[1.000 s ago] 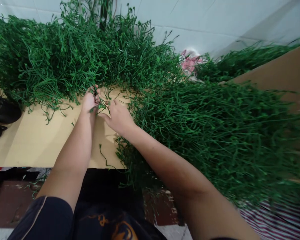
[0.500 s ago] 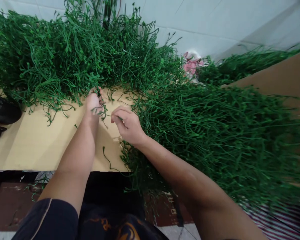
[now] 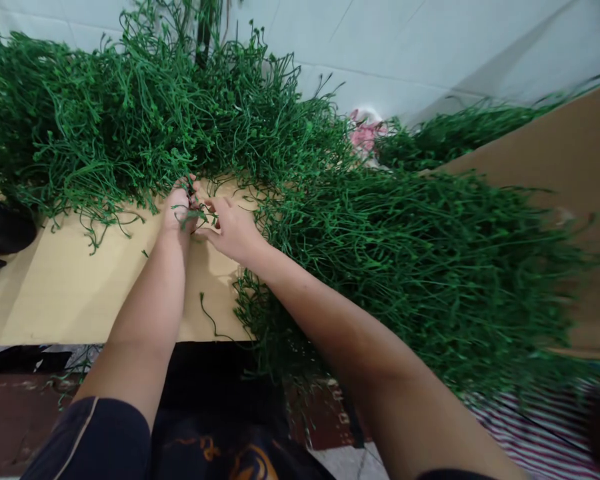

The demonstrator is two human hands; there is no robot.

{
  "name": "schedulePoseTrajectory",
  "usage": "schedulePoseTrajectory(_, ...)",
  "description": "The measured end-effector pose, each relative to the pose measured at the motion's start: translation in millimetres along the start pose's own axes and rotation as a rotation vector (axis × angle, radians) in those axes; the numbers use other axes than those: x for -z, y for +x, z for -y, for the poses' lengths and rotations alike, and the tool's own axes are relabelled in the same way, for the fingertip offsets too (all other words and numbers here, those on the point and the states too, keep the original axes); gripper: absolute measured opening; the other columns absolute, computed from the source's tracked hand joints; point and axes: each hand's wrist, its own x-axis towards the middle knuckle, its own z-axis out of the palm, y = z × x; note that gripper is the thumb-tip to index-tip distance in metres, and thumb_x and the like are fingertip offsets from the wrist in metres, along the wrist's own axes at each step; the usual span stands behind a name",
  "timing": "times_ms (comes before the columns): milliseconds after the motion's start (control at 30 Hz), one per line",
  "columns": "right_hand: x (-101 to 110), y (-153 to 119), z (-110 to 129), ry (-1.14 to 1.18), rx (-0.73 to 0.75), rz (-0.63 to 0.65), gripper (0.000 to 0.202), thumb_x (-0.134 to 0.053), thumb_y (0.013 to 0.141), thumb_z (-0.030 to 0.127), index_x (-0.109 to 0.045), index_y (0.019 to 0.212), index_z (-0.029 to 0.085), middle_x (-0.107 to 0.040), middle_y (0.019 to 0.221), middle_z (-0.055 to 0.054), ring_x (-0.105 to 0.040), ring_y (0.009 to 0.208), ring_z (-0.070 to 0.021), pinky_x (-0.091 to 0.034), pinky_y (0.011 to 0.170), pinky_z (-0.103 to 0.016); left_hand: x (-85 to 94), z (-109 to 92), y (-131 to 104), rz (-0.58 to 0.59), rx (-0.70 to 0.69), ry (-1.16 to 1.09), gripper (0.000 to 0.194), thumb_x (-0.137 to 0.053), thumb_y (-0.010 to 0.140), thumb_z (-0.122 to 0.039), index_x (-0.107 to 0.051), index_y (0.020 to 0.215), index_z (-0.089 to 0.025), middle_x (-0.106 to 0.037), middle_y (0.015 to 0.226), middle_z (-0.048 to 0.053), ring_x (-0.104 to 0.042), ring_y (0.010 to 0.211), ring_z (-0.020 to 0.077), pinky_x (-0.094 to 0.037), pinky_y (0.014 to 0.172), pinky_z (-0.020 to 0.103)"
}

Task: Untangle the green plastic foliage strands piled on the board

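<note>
My left hand [image 3: 177, 208] is closed around a few thin green artificial plant stems [image 3: 189, 215] at the front edge of the back pile. Their branched ends poke out past the wrist. Just right of it, my right hand [image 3: 237, 232] has its thumb and fingers apart, close beside those stem ends. Whether its fingertips touch them I cannot tell. A large heap of the same green stems [image 3: 405, 253] lies right of my right hand, and another heap [image 3: 145, 113] spreads behind both hands.
The tan board tabletop [image 3: 95, 287] carries one loose stem [image 3: 207, 315] near its front edge. Dark bottle-like objects [image 3: 3, 227] lie at the left. A brown cardboard panel [image 3: 555, 147] rises at the right, and a pink and white bundle [image 3: 365, 137] sits by the tiled wall [image 3: 380, 47].
My right hand has moved left, nearer my left hand, and its pinched fingers have spread. The left hand keeps its hold on the stems. The view has shifted slightly.
</note>
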Motion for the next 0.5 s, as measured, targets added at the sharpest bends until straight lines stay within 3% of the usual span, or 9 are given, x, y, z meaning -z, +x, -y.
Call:
schedulePoseTrajectory(133, -4, 5, 3, -0.059, 0.072, -0.067, 0.036, -0.05, 0.081, 0.014, -0.06, 0.116, 0.016, -0.056, 0.11, -0.012, -0.057, 0.09, -0.0208, -0.046, 0.079, -0.036, 2.1, 2, 5, -0.006, -0.006, -0.015, 0.023, -0.035, 0.084, -0.003, -0.053, 0.085, -0.018, -0.039, 0.048, -0.007, -0.028, 0.034, 0.0036, -0.02, 0.035, 0.019)
schedulePoseTrajectory(333, -8, 1, 2, 0.019, 0.339, -0.161, 0.027, -0.042, 0.081, 0.01, -0.065, 0.093, 0.014, -0.057, 0.111, -0.012, -0.052, 0.106, -0.0203, -0.043, 0.09, -0.035, 6.4, 0, 11, 0.004, -0.003, 0.006, 0.02, -0.038, 0.085, -0.005, -0.048, 0.074, -0.019, -0.041, 0.048, -0.006, -0.024, 0.037, 0.0039, -0.018, 0.036, 0.02)
schedulePoseTrajectory(500, -10, -16, -3, 0.186, 0.405, -0.142, 0.02, -0.037, 0.086, 0.017, -0.056, 0.082, 0.014, -0.057, 0.09, -0.01, -0.053, 0.086, -0.0167, -0.044, 0.079, -0.031, -2.6, -5, -3, -0.033, 0.106, 0.005, 0.026, -0.032, 0.087, -0.005, -0.044, 0.068, -0.018, -0.036, 0.045, -0.007, -0.023, 0.033, 0.0021, -0.015, 0.034, 0.017)
